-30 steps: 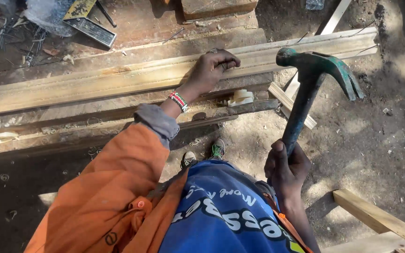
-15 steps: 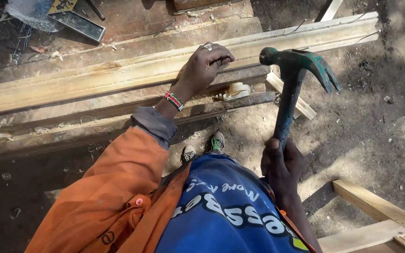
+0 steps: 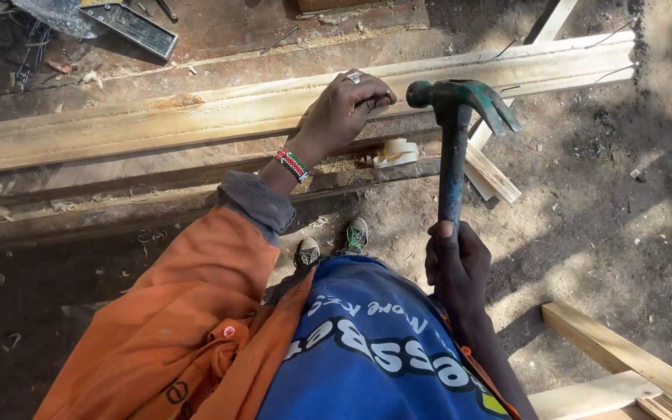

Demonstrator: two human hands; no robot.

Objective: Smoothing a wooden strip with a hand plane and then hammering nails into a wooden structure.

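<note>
Head view: left hand (image 3: 344, 113) is pinching something hidden against the long pale wooden plank (image 3: 196, 120); right hand (image 3: 459, 268), grip closed, is raising the green-headed claw hammer (image 3: 454, 148). Misjudged swing risks striking fingers.

I note a teal-green hammer (image 3: 454, 132), worn dark at the head. Plank (image 3: 196, 117) pale yellow-tan. Sleeve (image 3: 188, 311) orange with grey cuff; shirt (image 3: 367, 350) blue, white lettering. Bracelet (image 3: 292, 165) striped red, white, green, black.
</note>
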